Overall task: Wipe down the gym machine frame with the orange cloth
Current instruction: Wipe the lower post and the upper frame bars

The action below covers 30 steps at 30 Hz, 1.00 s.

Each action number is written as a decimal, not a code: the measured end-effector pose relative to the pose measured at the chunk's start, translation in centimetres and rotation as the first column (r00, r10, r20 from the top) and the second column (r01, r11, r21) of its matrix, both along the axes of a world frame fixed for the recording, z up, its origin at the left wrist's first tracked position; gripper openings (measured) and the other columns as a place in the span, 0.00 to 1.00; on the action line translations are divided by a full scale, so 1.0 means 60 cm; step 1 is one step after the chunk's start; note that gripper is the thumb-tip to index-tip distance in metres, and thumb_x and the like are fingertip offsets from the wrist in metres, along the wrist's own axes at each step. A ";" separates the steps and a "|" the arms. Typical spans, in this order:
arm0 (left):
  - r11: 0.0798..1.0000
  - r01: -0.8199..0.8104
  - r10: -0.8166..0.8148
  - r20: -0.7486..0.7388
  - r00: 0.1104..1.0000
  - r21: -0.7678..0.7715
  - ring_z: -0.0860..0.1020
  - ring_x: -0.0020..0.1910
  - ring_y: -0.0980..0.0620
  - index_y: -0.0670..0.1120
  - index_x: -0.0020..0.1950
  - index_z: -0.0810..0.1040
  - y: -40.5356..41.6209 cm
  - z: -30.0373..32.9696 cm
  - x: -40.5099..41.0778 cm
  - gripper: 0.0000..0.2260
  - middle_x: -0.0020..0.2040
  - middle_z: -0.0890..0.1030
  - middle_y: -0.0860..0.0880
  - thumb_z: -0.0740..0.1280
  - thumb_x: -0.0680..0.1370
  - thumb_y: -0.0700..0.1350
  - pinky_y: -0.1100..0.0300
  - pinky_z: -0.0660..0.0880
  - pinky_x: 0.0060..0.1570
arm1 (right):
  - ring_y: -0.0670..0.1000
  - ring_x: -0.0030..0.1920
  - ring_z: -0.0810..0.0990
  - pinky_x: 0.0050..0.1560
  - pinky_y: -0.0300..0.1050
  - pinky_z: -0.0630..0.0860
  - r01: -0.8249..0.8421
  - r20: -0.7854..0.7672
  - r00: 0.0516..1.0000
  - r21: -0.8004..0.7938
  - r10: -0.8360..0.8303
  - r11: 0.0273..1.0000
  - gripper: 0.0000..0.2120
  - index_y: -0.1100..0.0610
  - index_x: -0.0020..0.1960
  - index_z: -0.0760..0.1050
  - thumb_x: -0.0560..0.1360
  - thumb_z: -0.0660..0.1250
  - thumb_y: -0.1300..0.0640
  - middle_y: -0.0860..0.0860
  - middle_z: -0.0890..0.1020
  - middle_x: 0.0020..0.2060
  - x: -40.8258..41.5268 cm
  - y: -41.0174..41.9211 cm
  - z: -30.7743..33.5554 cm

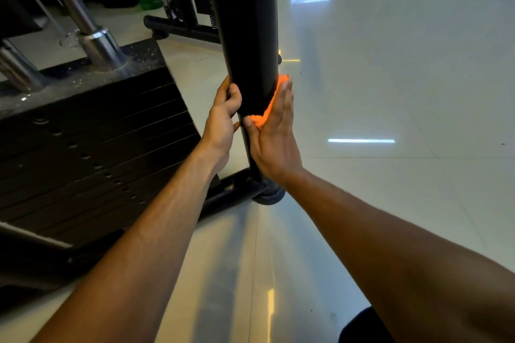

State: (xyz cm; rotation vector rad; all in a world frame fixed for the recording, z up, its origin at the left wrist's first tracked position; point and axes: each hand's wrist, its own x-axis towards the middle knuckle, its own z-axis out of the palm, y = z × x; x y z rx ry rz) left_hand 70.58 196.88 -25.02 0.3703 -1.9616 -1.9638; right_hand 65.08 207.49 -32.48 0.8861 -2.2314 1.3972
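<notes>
Right grip [274, 131] presses the orange cloth [269, 108] flat-fingered against the black post [250, 36]; left grip [224, 114] grasps that post.

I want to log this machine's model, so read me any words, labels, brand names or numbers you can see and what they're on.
None readable.
Black upright post: no label or brand shows.
Weight stack: pin holes only, no numbers visible.
Orange cloth: no tag or print shows.
</notes>
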 end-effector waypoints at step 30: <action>1.000 0.012 -0.012 0.011 1.000 0.004 0.71 0.78 0.57 0.60 0.82 0.69 0.000 -0.162 -0.003 0.20 0.76 0.76 0.61 0.53 0.90 0.55 0.40 0.64 0.80 | 0.73 0.85 0.43 0.82 0.73 0.57 -0.016 -0.259 0.966 -0.035 0.006 0.999 0.41 0.64 0.86 0.37 0.89 0.64 0.57 0.69 0.45 0.85 -0.016 -0.005 -0.155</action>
